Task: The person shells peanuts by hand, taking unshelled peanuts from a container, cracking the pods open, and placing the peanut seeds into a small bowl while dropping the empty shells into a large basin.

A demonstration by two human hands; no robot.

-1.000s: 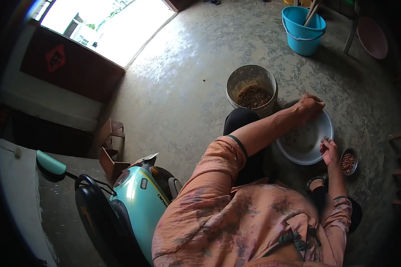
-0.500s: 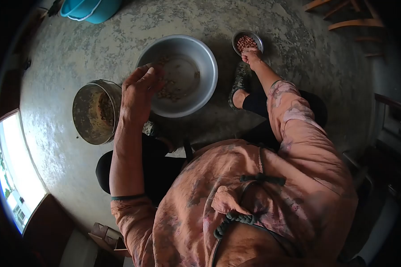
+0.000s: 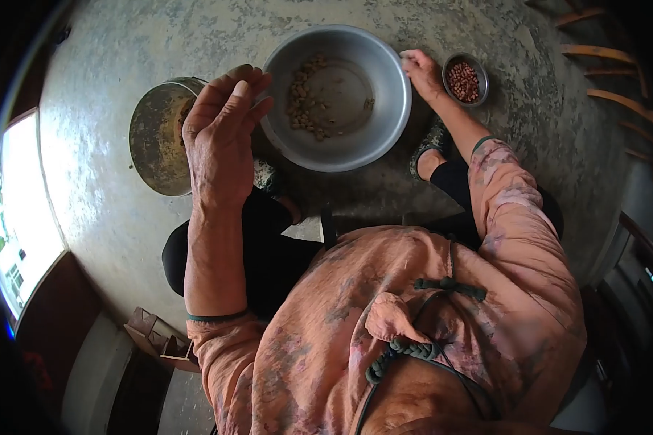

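Currently, we find the metal basin (image 3: 370, 138) on the floor (image 3: 479, 29), between the bucket (image 3: 149, 148) and the small bowl (image 3: 485, 90). Pale pods (image 3: 305, 101) lie inside the basin, grouped mainly toward its left wall; a small dark fragment (image 3: 369, 104) rests farther right. The small bowl contains reddish kernels (image 3: 462, 81).

We locate the left hand (image 3: 221, 134) above the gap between bucket and basin, overlapping the edges of both in view. Its fingers (image 3: 209, 105) are curled, with the thumb (image 3: 233, 103) drawn toward them. We cannot tell whether it grasps anything.

We locate the right hand (image 3: 425, 78) at the right side of the basin, just beside the small bowl. Its fingers are bent and its fingertips blurred; we cannot tell whether they grip an item or contact the rim.

Below the basin, we note a patterned shoe (image 3: 429, 148) and the wearer's floral shirt (image 3: 384, 312). Wooden slats (image 3: 598, 52) stand at upper right, and a bright doorway (image 3: 25, 210) at far left.
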